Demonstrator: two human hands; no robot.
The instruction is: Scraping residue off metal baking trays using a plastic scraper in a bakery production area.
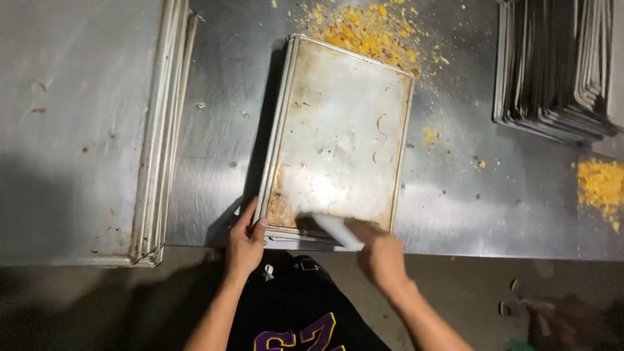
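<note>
at the stainless steel counter's [214,149] left edge sits a stack of metal trays [159,130]. the left hand [244,244] curls its fingers round the near left corner of the scuffed rectangular metal baking tray [338,130], at the counter's near edge; it looks stiff, light and greasy, best gripped by its rim. the right hand [382,255] pinches a white flat scraper [338,231] on it. yellow crumbs [370,29] lie beyond.

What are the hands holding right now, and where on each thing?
The right hand holds a white scraper by its near end. The left hand grips the top baking tray at its near left corner.
</note>
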